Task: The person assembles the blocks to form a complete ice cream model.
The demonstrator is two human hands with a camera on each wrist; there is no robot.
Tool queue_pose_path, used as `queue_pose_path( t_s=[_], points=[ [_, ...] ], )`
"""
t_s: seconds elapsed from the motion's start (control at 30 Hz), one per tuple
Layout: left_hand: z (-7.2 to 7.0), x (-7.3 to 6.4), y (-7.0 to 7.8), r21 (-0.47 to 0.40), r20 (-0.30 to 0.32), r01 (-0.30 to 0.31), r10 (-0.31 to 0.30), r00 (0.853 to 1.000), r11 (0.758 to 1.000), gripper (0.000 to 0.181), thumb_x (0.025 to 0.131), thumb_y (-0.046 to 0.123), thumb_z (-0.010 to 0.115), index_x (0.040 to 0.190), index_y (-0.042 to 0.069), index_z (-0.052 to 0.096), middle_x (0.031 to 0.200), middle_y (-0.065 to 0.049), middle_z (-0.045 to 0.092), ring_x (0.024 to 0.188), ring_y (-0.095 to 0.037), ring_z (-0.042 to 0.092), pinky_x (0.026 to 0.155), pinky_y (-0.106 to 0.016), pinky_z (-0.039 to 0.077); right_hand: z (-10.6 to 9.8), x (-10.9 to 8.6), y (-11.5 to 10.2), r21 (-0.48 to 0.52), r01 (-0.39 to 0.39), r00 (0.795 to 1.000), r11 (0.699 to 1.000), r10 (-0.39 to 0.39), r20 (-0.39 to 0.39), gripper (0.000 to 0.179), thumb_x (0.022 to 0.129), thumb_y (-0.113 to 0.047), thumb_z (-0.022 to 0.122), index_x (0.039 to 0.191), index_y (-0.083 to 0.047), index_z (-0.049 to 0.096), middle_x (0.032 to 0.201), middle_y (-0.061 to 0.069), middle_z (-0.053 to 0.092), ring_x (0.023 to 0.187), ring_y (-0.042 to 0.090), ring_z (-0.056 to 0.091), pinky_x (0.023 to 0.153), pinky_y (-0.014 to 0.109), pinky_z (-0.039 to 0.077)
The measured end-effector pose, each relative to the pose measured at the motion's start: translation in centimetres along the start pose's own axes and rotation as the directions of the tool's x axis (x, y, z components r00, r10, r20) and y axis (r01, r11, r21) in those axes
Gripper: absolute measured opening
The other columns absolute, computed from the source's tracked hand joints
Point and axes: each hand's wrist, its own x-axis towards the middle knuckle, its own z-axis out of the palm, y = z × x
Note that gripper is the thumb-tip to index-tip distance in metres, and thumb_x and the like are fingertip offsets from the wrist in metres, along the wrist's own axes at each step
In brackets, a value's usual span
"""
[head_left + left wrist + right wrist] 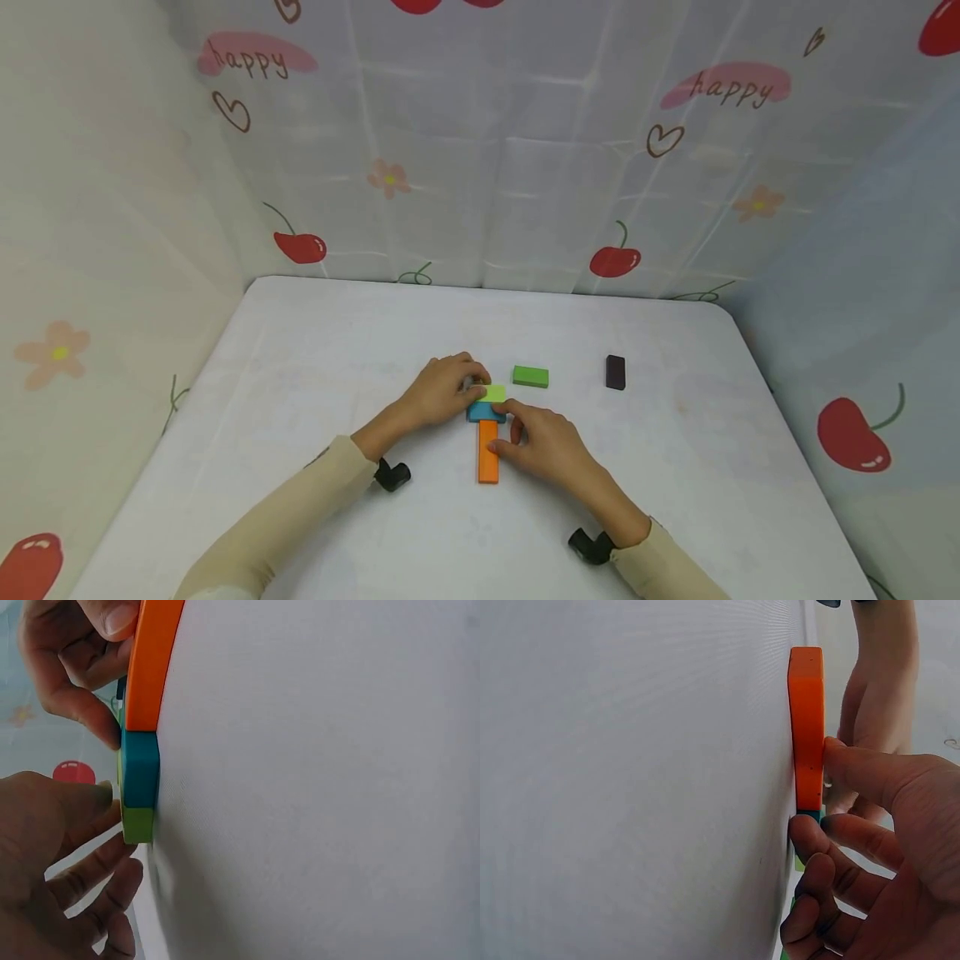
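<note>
Three blocks lie end to end on the table: an orange block (487,454) nearest me, a blue block (480,413) touching its far end, and a light green block (494,392) beyond that. My left hand (441,392) holds the light green block at its left end between thumb and index finger; in the left wrist view its other fingers curve loosely beside it. From the right comes my right hand (551,443). Its thumb touches the orange block (808,735) and its index fingertip touches the blue block's right end, the other fingers bent beneath. Fingers partly hide the blue block (141,769).
A darker green block (531,377) lies just right of the row's far end, and a dark brown block (616,372) stands farther right. The white table (360,333) is enclosed by printed curtains (480,167) at the back and sides.
</note>
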Motion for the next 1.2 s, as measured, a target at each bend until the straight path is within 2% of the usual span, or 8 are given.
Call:
queue_pose_path(
  t_s=[0.07, 0.17, 0.33, 0.53, 0.73, 0.87, 1.03, 1.2],
  points=[
    [-0.1, -0.4, 0.6, 0.056, -0.017, -0.011, 0.012, 1.0, 0.998, 0.02, 0.104, 0.032, 0.073, 0.121, 0.023, 0.077, 0.122, 0.002, 0.073, 0.107, -0.019, 0.065, 0.09, -0.039, 0.044, 0.0, 0.0, 0.1, 0.003, 0.002, 1.0, 1.0, -0.002, -0.001, 0.049, 0.092, -0.044, 0.085, 0.135, -0.023, 0.072, 0.078, -0.014, 0.06, 0.062, 0.004, 0.048, 0.06, 0.022, 0.038],
    [-0.2, -1.5, 1.3, 0.113, -0.026, 0.004, -0.001, 1.0, 0.994, 0.025, 0.102, 0.035, 0.076, 0.123, 0.024, 0.077, 0.13, 0.002, 0.072, 0.114, -0.022, 0.063, 0.094, -0.041, 0.042, 0.0, -0.1, 0.2, 0.002, 0.007, 1.0, 1.0, -0.007, -0.001, 0.049, 0.093, -0.045, 0.084, 0.135, -0.024, 0.071, 0.078, -0.014, 0.06, 0.062, 0.004, 0.048, 0.06, 0.022, 0.037],
    [0.1, -3.8, 1.8, 0.195, -0.023, 0.013, -0.009, 1.0, 0.981, 0.037, 0.096, 0.041, 0.082, 0.129, 0.025, 0.075, 0.139, 0.004, 0.071, 0.114, -0.02, 0.06, 0.095, -0.04, 0.042, 0.0, -0.1, 0.3, -0.012, 0.014, 1.0, 1.0, -0.014, 0.006, 0.05, 0.094, -0.047, 0.083, 0.137, -0.024, 0.07, 0.079, -0.015, 0.06, 0.062, 0.004, 0.047, 0.059, 0.021, 0.037],
    [0.8, -5.6, 2.3, 0.26, -0.017, -0.025, 0.031, 0.999, 0.965, 0.047, 0.096, 0.051, 0.079, 0.137, 0.028, 0.073, 0.149, 0.003, 0.067, 0.115, -0.02, 0.061, 0.093, -0.037, 0.038, 0.0, -0.2, 0.1, -0.024, 0.018, 1.0, 1.0, -0.017, 0.011, 0.049, 0.095, -0.044, 0.082, 0.137, -0.023, 0.07, 0.079, -0.013, 0.06, 0.061, 0.005, 0.047, 0.058, 0.022, 0.036],
    [1.0, -5.8, 2.6, 0.321, -0.017, -0.04, 0.048, 0.999, 0.946, 0.057, 0.092, 0.067, 0.076, 0.135, 0.03, 0.073, 0.154, 0.0, 0.064, 0.115, -0.02, 0.061, 0.096, -0.04, 0.036, -0.1, -0.2, 0.1, -0.011, 0.038, 0.999, 0.999, -0.038, 0.002, 0.042, 0.098, -0.04, 0.079, 0.136, -0.023, 0.071, 0.078, -0.013, 0.06, 0.062, 0.003, 0.048, 0.06, 0.022, 0.039],
    [0.9, -5.8, 2.8, 0.329, -0.011, -0.024, 0.029, 1.0, 0.944, 0.056, 0.09, 0.067, 0.078, 0.132, 0.031, 0.073, 0.156, 0.0, 0.062, 0.117, -0.022, 0.062, 0.098, -0.042, 0.037, -0.6, 0.2, 0.5, 0.029, 0.04, 0.999, 0.999, -0.041, 0.006, 0.04, 0.099, -0.038, 0.079, 0.136, -0.024, 0.072, 0.082, -0.012, 0.064, 0.067, 0.004, 0.053, 0.065, 0.023, 0.043],
    [0.7, -5.9, 3.5, 0.296, 0.009, -0.012, 0.01, 1.0, 0.955, 0.054, 0.089, 0.063, 0.082, 0.129, 0.028, 0.072, 0.154, 0.0, 0.063, 0.116, -0.024, 0.062, 0.096, -0.043, 0.037, -2.2, 0.6, 1.5, 0.068, -0.025, 1.0, 0.997, 0.024, 0.005, 0.03, 0.1, -0.036, 0.077, 0.129, -0.026, 0.076, 0.087, -0.009, 0.066, 0.074, 0.009, 0.056, 0.069, 0.027, 0.045],
    [0.5, -5.8, 4.0, 0.291, 0.016, -0.001, -0.004, 1.0, 0.957, 0.053, 0.088, 0.061, 0.083, 0.127, 0.028, 0.072, 0.151, 0.001, 0.064, 0.114, -0.023, 0.06, 0.095, -0.042, 0.036, -3.8, 1.7, 3.3, 0.082, -0.076, 0.995, 0.994, 0.081, -0.057, 0.022, 0.1, -0.036, 0.077, 0.118, -0.025, 0.078, 0.089, -0.004, 0.069, 0.074, 0.013, 0.056, 0.067, 0.028, 0.046]
  ],
)
